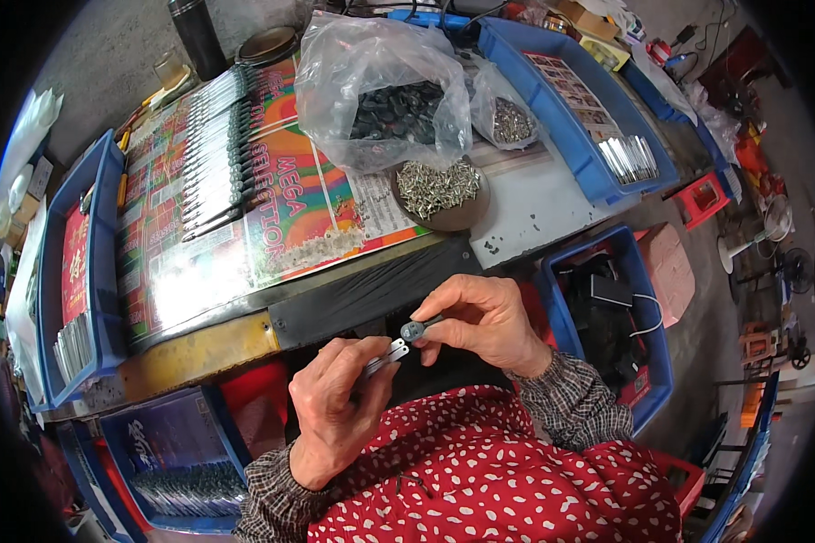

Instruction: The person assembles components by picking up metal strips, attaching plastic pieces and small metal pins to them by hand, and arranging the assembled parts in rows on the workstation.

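Before one work table (552,206), above one red white-spotted apron (516,462): two bare hands, both grasping. Left hand (330,403): thumb and fingers closed on slotted silver metal strips (395,351), two tips showing; whether joined, cannot tell. Right hand (489,321): fingertips pinching one dark grey plastic piece (413,331), just beside the strip tips. On the table: one round brown bowl (476,213), heaped with small metal pins (436,185), too many to count; two clear plastic bags, one larger bag (330,100) of black pieces (398,115), one smaller bag (483,95) of metal bits; one long row of silver, dark-ended pieces (213,145), overlapping, uncounted; two blue trays, left tray (109,262) and right tray (539,127), each with one silver bundle. Lower down: two more blue trays, lower-left tray (231,425) and lower-right tray (656,362)
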The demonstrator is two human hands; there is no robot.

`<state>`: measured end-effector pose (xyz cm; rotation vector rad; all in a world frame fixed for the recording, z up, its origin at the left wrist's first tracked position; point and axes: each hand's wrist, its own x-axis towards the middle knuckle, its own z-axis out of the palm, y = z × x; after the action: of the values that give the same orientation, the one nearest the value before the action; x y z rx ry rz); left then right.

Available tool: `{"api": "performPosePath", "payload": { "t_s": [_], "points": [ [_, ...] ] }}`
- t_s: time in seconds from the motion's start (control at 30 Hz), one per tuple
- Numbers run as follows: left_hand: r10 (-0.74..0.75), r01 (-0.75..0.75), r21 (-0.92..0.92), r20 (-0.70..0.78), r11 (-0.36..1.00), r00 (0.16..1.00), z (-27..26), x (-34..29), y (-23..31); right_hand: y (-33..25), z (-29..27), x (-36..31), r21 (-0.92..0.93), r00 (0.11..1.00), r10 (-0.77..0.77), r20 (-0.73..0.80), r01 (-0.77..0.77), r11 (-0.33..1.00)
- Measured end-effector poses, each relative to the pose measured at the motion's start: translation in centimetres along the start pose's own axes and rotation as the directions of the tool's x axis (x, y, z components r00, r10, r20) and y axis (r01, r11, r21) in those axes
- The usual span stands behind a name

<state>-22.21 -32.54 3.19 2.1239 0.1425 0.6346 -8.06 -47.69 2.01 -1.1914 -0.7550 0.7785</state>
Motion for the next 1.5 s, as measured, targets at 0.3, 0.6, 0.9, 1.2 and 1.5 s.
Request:
{"api": "performPosePath", "payload": {
  "t_s": [0.3,0.6,0.9,1.2,1.5],
  "points": [
    [0.005,-0.006,0.022,0.034,1.000,0.999,0.1,-0.3,0.1,0.5,0.0,-0.2,0.095,0.999,0.025,0.030,-0.027,0.995],
    [0.030,-0.033,0.063,0.051,0.997,0.998,0.8,-1.2,-0.8,1.9,-0.1,-0.5,0.104,0.988,0.099,0.117,-0.111,0.988],
    [0.014,-0.019,0.072,0.065,0.997,0.998,1.0,-2.1,-1.6,2.0,0.3,-1.2,-0.055,0.987,0.104,0.121,-0.098,0.994],
    [0.025,-0.028,0.087,0.031,0.996,0.999,1.7,-2.8,-2.1,2.7,0.4,-1.5,-0.197,0.987,0.090,0.136,-0.062,0.978],
    [0.026,-0.030,0.086,0.041,0.996,0.999,1.5,-2.4,-2.4,2.9,0.6,-1.6,-0.173,0.992,0.077,0.101,-0.059,0.983]
  ]
}}
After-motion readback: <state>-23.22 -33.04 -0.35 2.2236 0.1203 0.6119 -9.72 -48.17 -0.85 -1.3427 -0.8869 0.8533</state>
